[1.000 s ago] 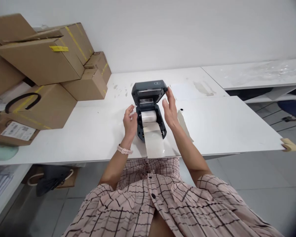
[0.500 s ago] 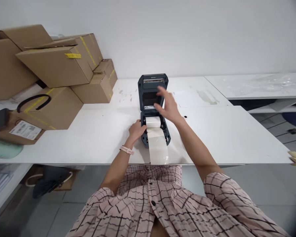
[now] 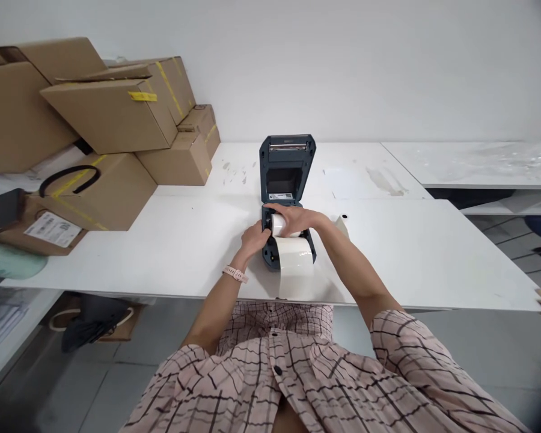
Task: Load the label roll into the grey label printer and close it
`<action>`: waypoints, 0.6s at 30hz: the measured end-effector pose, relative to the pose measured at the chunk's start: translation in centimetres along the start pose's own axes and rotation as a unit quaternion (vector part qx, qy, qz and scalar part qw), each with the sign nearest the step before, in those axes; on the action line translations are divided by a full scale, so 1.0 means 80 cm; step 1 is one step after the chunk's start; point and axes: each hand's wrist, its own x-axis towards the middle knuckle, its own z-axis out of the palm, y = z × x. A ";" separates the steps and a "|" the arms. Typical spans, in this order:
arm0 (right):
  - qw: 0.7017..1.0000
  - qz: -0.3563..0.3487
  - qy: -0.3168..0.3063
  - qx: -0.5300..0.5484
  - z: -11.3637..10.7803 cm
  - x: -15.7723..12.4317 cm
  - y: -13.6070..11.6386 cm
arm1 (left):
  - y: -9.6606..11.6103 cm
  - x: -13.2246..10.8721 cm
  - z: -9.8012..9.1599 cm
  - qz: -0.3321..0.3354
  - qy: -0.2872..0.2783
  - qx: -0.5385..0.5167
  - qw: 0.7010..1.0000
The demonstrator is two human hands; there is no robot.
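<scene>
A dark label printer (image 3: 264,180) stands on the white table with its lid raised. Inside its bay lies a white label roll (image 3: 278,225), partly covered by my right hand (image 3: 294,219), whose fingers are wrapped over the top of it. From the roll a strip of label paper (image 3: 296,264) runs forward out of the printer to the table's front edge. My left hand (image 3: 255,239) grips the printer's left side, thumb over the rim near the roll's end. The fingers under that side are hidden.
Cardboard boxes (image 3: 108,117) are piled on the left, with a black curved strap (image 3: 67,174) in front. A small white roll (image 3: 342,225) lies beyond my right forearm. A paper sheet (image 3: 342,183) lies toward the wall. The table's front edge (image 3: 388,307) is close to my body.
My right hand has come down from in front of the raised lid onto the label roll. My left hand stays on the printer's side. The view has shifted slightly.
</scene>
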 end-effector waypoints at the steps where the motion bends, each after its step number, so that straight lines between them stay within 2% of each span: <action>1: 0.998 -0.042 0.012 0.041 -0.007 -0.013 0.004 | -0.001 0.000 0.000 0.002 -0.001 -0.003 1.000; 3: 0.984 -0.128 0.055 0.115 -0.024 -0.046 0.016 | -0.003 0.000 0.002 0.006 0.000 -0.009 1.000; 5: 0.966 -0.171 0.105 0.162 -0.043 -0.081 0.031 | -0.003 -0.001 0.003 0.005 0.006 -0.014 1.000; 7: 0.960 -0.150 0.152 0.183 -0.058 -0.111 0.050 | -0.003 -0.003 0.003 0.003 0.014 -0.019 1.000; 9: 0.960 -0.082 0.195 0.185 -0.066 -0.126 0.071 | -0.001 -0.005 0.002 -0.001 0.016 -0.026 1.000; 11: 0.956 -0.009 0.230 0.179 -0.065 -0.125 0.096 | 0.000 -0.006 0.001 -0.005 0.013 -0.032 0.999; 13: 0.950 0.046 0.254 0.174 -0.056 -0.108 0.120 | 0.000 -0.006 0.000 -0.008 0.010 -0.035 0.999; 18: 0.941 0.123 0.256 0.184 -0.018 -0.049 0.159 | -0.002 -0.005 0.001 -0.012 0.009 -0.044 0.999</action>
